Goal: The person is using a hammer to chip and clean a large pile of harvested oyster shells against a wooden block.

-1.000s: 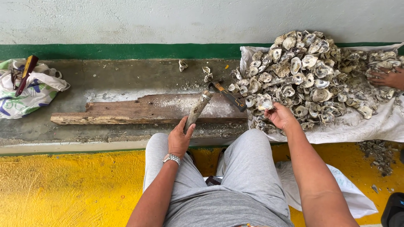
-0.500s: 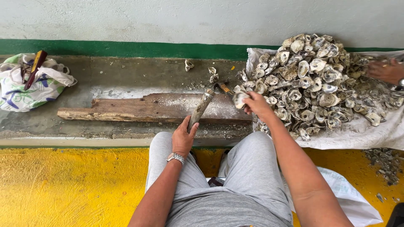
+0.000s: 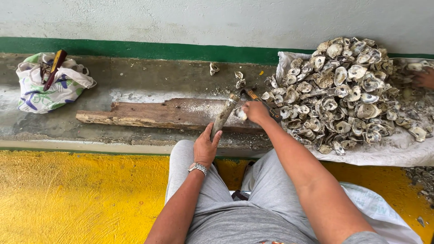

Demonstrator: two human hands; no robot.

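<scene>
Gripping a hammer (image 3: 224,115) angled up-right (handle toward the body), left hand (image 3: 205,147) clasps it; right hand (image 3: 256,111) pinches a shell (image 3: 241,113).

light: soft, even daylight, no hard source visible, prob overcast or shade
brightness: well exposed overall, nothing blown out; grey wall (image 3: 181,18) flat and matte
shadows: faint, short ones only, e.g. under the wooden plank (image 3: 158,114) and beneath the forearms
glare: basically none; slight sheen on the oyster shell pile (image 3: 348,90) and the wristwatch (image 3: 197,168)
color: yellow floor (image 3: 68,199) v. saturated, green stripe (image 3: 135,48) clean
sharpness: center crisp, shell texture readable
blur: a little softness on the other person's hand (image 3: 425,79) at the right edge
distortion: wide-angle, mild bowing of the ledge lines twd edges
focus: near legs at the btm slightly soft
</scene>
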